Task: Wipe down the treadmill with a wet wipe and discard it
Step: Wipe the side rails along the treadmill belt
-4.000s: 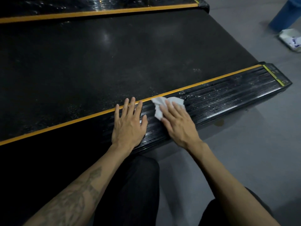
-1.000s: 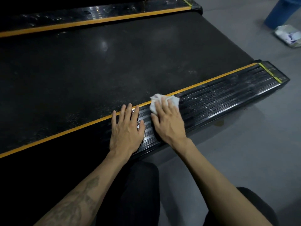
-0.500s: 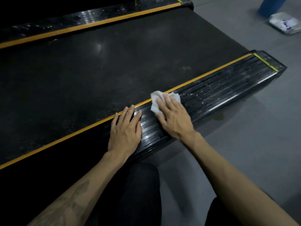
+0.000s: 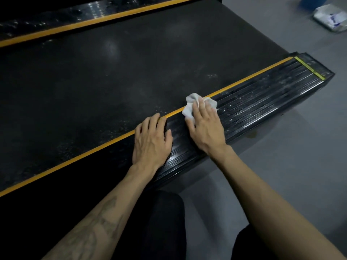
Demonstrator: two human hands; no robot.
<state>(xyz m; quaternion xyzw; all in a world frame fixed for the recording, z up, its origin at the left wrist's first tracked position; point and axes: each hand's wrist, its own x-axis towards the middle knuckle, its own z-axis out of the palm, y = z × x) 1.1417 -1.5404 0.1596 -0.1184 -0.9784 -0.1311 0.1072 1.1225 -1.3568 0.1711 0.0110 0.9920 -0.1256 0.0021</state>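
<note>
Crumpled white wet wipe: bunched, soft, irregular lump, no clear long axis. It lies on the near ribbed black side rail of the treadmill, overlapping the orange stripe that runs along the rail's inner edge, at the border with the belt.

Right hand: palm down on the wipe. Fingers straight and close together, pressing flat onto the wipe; the thumb lies along the wipe's near-left edge. Nothing is curled round it. Parts of the wipe show beyond the fingertips and to their left.

Left hand: palm down, flat on the same rail, just left of the right hand and apart from the wipe. Fingers extended and slightly spread, tips reaching the orange stripe; it holds nothing.

Rail: long axis runs diagonally from lower left to upper right, glossy black with lengthwise grooves, speckled with light spots toward the far end, where a yellow cross-band marks the end cap.

Wide matte black treadmill belt: finely textured, with scattered pale specks near the stripe. A second orange-edged rail lies on the far side.

Smooth grey floor to the right. A white packet with blue print lies on it at upper right, blurred.
</note>
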